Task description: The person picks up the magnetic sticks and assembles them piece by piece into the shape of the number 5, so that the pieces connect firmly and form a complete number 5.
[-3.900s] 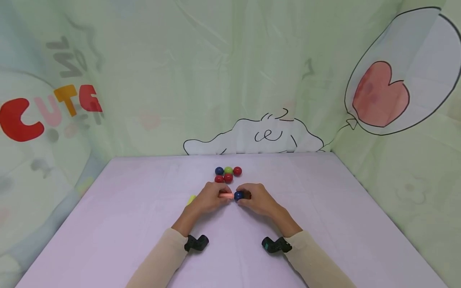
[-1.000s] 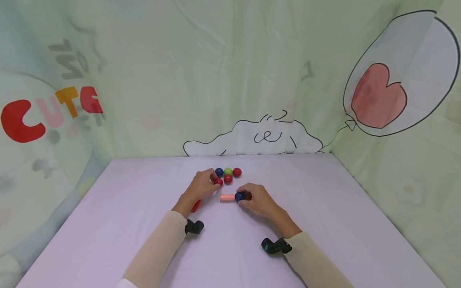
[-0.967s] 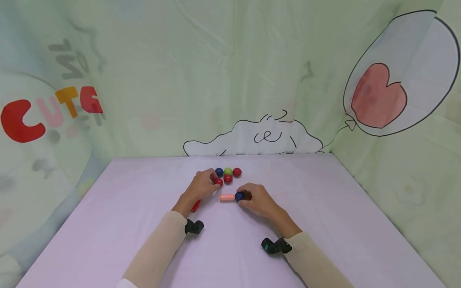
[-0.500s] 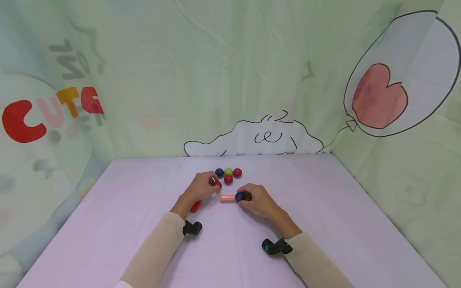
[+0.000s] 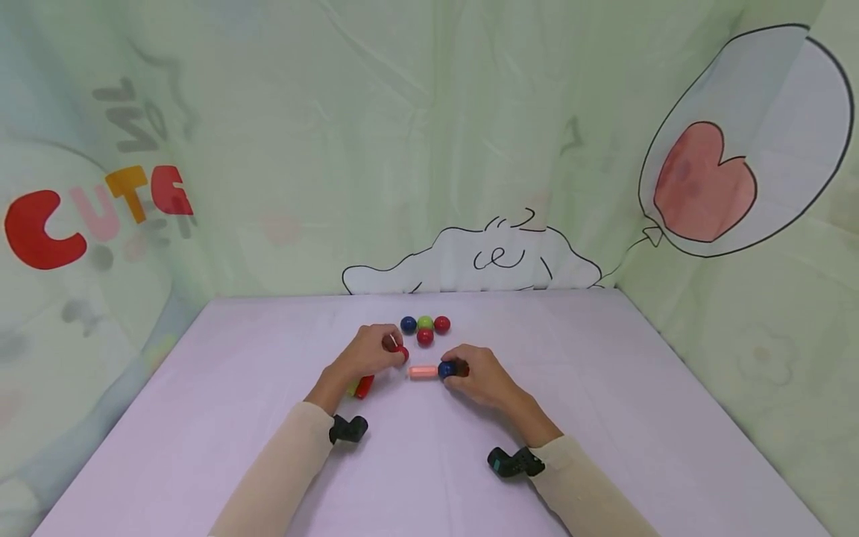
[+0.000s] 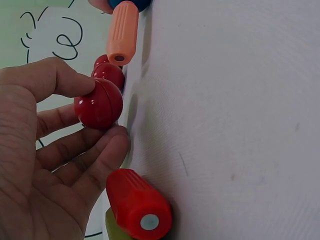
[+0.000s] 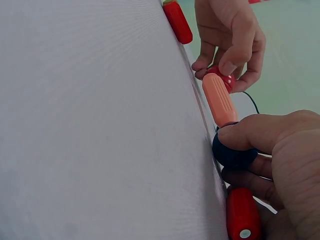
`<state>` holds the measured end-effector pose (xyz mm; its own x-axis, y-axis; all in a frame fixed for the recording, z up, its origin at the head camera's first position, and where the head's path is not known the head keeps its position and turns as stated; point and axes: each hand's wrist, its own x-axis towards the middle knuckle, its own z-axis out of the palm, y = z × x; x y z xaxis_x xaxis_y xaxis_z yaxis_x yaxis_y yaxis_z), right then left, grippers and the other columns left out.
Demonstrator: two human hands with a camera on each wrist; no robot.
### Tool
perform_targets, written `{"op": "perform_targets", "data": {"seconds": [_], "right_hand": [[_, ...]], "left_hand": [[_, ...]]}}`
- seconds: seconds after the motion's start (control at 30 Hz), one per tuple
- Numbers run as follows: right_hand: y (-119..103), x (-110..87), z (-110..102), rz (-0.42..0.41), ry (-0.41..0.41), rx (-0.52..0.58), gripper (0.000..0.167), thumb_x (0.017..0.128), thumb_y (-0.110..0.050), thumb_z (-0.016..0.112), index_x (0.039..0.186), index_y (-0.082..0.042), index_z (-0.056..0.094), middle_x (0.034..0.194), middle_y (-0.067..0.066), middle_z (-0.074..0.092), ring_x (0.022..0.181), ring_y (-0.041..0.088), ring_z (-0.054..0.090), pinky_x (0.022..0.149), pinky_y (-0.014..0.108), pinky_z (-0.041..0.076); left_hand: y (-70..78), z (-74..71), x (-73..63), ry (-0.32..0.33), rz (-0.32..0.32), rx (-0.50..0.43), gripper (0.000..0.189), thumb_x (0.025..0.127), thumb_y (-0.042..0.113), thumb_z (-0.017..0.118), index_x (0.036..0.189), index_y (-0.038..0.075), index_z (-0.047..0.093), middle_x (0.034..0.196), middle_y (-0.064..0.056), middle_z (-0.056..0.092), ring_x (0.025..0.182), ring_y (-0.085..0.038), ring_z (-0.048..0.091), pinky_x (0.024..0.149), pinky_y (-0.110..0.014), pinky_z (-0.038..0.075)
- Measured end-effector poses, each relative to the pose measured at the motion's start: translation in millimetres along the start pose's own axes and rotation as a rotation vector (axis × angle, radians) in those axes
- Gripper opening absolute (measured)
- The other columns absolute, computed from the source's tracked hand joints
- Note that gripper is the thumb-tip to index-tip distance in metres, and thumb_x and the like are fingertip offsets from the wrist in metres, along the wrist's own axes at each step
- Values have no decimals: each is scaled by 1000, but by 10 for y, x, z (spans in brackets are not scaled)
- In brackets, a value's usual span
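My left hand (image 5: 371,350) pinches a glossy red ball (image 6: 98,104) between thumb and fingers, just above or at the table; contact is unclear. My right hand (image 5: 482,375) grips a dark blue ball (image 7: 233,152). From that ball a ribbed salmon-orange rod (image 5: 423,371) points left, its free end (image 6: 120,58) showing a small dark disc and standing apart from the red ball. Under my right hand lies a red rod (image 7: 243,215) with a pale disc at its end, close to the blue ball; whether they touch is hidden.
Beyond my hands sit a blue ball (image 5: 408,324), a green ball (image 5: 426,323) and a red ball (image 5: 442,324), with another red ball (image 5: 425,337) in front. A red rod (image 5: 365,386) and a yellow-green rod (image 5: 352,388) lie beside my left wrist.
My left hand has let go of the orange rod, taken a red ball from the group and drawn it nearer and slightly left. My right hand stays at the blue ball.
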<state>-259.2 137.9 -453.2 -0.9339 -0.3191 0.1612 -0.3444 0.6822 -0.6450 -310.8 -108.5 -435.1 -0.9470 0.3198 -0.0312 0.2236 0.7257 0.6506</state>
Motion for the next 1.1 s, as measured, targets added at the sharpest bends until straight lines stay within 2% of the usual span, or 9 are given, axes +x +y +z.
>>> {"op": "perform_targets", "data": {"seconds": [0.27, 0.67, 0.93, 1.1], "right_hand": [[-1, -3, -7, -1, 1, 7, 33, 86, -9, 80, 118, -9, 72, 106, 1, 67, 94, 19, 56, 88, 36, 53], [15, -7, -2, -10, 10, 14, 35, 85, -8, 81, 119, -9, 72, 110, 3, 68, 95, 20, 57, 91, 39, 53], [5, -13, -9, -7, 8, 12, 35, 86, -9, 80, 120, -9, 72, 111, 4, 68, 96, 20, 57, 92, 40, 53], [0, -12, -2, -10, 10, 14, 35, 85, -8, 80, 119, -9, 72, 109, 3, 68, 95, 20, 57, 91, 39, 53]], "left_hand": [[-9, -49, -74, -26, 45, -32, 18, 88, 21, 78, 101, 18, 67, 98, 1, 66, 94, -20, 60, 83, -37, 56], [-62, -26, -132, -80, 50, -101, 15, 86, 20, 79, 97, 19, 70, 94, 3, 69, 91, -19, 62, 86, -38, 55], [-85, -11, -175, -99, 86, -134, 24, 86, 18, 79, 110, 16, 77, 99, 3, 72, 94, -19, 62, 87, -39, 55], [-103, 3, -214, -96, 104, -160, 22, 85, 14, 80, 107, 16, 79, 98, 4, 73, 91, -18, 63, 87, -37, 54]]}}
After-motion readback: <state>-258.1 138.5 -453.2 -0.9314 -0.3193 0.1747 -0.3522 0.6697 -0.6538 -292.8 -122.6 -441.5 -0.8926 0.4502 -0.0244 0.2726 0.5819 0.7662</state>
